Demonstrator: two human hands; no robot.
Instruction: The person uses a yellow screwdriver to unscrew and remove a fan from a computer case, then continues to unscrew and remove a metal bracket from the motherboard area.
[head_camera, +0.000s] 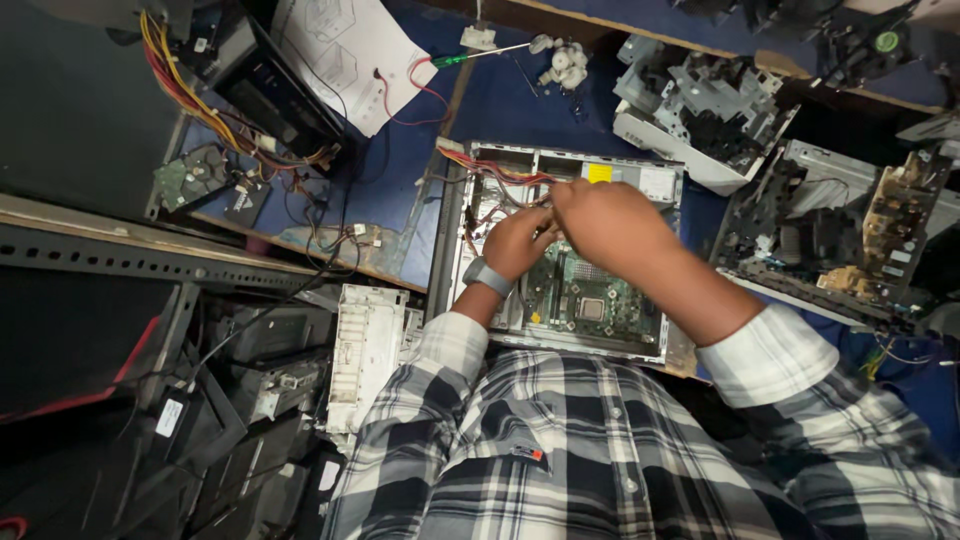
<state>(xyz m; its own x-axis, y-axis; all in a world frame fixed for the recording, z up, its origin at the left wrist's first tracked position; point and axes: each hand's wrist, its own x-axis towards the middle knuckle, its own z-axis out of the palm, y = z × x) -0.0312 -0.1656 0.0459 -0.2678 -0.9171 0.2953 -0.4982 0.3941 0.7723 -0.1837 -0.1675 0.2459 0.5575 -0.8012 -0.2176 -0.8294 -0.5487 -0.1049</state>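
Observation:
An open desktop computer case (452, 250) lies on a blue work surface, its green motherboard (585, 295) with a square processor exposed. My left hand (518, 240), with a grey wristwatch, reaches into the case and pinches at a bundle of red and yellow cables (490, 168). My right hand (605, 222) is beside it over the board, fingers curled at the same cables near the case's middle. What exactly each finger grips is hidden by the hands.
A green-handled screwdriver (480, 55) and a paper sheet (345, 50) lie at the back. A bare hard drive (190, 175) sits left. Stripped printer parts (700, 110) and metal chassis (840, 235) crowd the right. More dismantled units (365, 350) are stacked lower left.

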